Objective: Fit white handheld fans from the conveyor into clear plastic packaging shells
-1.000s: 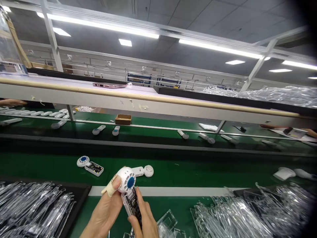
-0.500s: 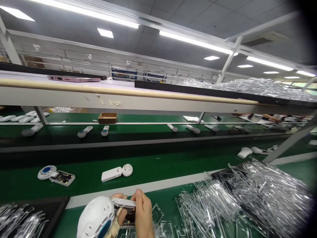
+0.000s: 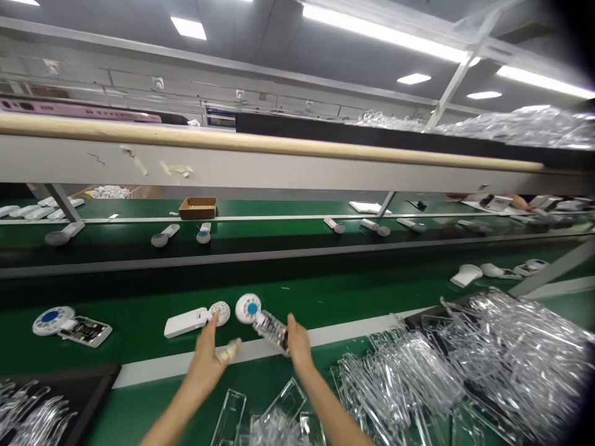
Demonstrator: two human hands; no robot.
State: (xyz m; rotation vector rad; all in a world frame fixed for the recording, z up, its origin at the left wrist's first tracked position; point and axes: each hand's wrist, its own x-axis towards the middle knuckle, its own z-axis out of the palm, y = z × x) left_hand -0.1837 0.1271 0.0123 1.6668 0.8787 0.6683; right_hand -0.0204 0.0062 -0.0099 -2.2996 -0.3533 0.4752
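My right hand (image 3: 299,344) grips the handle end of a white handheld fan (image 3: 248,308) over the green belt. Its round vented head has a blue centre, and the handle lies open with the circuit board bare. My left hand (image 3: 207,362) has its fingers apart and holds nothing; a pale wrap covers one fingertip. Its index finger overlaps the head of a second fan (image 3: 186,323), white and closed; whether they touch I cannot tell. Farther left lies another open fan (image 3: 86,331) with its board showing.
Clear plastic frames (image 3: 276,430) lie below my hands, with a large heap (image 3: 400,378) to the right. A black tray (image 3: 95,390) of clear parts stands at left. A shelf beam (image 3: 279,164) crosses ahead. Beyond it are more fans (image 3: 162,236) and a cardboard box (image 3: 198,209).
Both hands have moved forward from the near bench to the belt, carrying the open fan there. My left hand has let go of it. The view has shifted slightly.
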